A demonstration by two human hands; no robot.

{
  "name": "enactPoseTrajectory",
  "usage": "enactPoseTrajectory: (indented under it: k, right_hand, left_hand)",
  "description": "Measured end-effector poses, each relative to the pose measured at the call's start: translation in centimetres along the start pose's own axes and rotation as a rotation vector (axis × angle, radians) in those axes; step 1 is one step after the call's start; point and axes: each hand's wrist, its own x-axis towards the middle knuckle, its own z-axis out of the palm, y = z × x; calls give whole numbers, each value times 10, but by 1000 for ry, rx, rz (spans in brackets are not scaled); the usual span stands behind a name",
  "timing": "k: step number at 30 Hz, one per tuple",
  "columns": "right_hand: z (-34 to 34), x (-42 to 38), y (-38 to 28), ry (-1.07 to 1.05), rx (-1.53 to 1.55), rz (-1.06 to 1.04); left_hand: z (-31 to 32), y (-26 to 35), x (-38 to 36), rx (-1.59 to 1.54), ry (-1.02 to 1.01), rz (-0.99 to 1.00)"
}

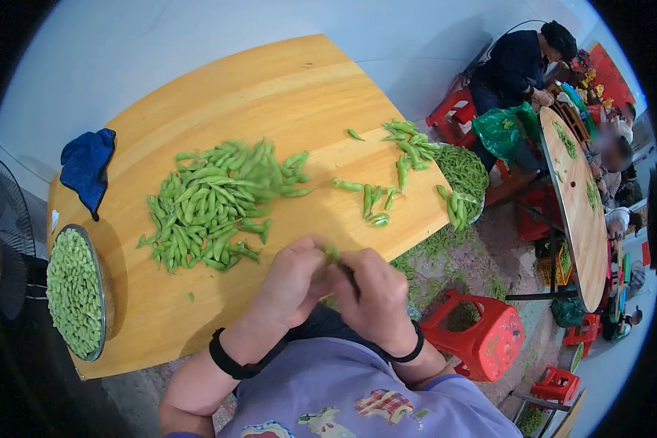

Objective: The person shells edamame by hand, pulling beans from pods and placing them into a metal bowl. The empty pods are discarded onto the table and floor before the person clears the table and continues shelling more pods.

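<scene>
My left hand (293, 281) and my right hand (372, 292) meet at the near edge of a round wooden table (285, 95), both pinching one green bean pod (332, 255) between the fingertips. Just beyond the hands lies a large heap of green pods (215, 201). Smaller scatters of pods (376, 198) lie to the right near the table's edge. A metal bowl of shelled beans (75, 290) stands at the left edge of the table.
A blue cloth (87, 166) lies at the table's far left. A basin of empty pods (466, 171) sits beyond the right edge, with husks on the floor. Red stools (489, 339) stand to the right. Other people sit at a second round table (580, 212).
</scene>
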Motion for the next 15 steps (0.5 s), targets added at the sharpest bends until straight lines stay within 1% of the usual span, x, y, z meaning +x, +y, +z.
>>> enactPoseTrajectory:
  k: [1, 3, 4, 5, 6, 7, 8, 9, 10, 11, 13, 14, 15]
  right_hand:
    - [-3, 1, 1, 30, 29, 40]
    - [-17, 6, 11, 51, -29, 84]
    - [-22, 8, 19, 83, -51, 96]
    - [-27, 11, 24, 91, -49, 99]
    - [-31, 12, 29, 68, -1, 252]
    - [-33, 13, 31, 42, 47, 405]
    - [-33, 12, 31, 43, 47, 404]
    - [-32, 12, 32, 82, 140, 403]
    - [-32, 11, 32, 122, 235, 402]
    - [-31, 11, 30, 125, 239, 400]
    - [-29, 9, 26, 1, 302, 428]
    - [-28, 9, 26, 6, 303, 426]
    - [-28, 8, 26, -63, 311, 409]
  left_hand:
    - [-1, 3, -1, 4, 3, 3]
    - [1, 15, -6, 369, 142, 25]
    - [0, 25, -7, 375, 143, 26]
    - [-3, 41, -8, 641, 178, 221]
    - [-6, 56, -6, 904, 209, 419]
    - [-11, 70, -1, 907, 207, 418]
    - [-15, 85, 7, 1215, 244, 603]
    - [-17, 94, 13, 1524, 280, 793]
    - [-19, 96, 22, 1527, 281, 798]
    - [-26, 95, 35, 1580, 249, 792]
    - [-32, 93, 48, 1636, 214, 788]
    - [-35, 92, 53, 1698, 221, 783]
    - [-35, 93, 55, 1759, 226, 775]
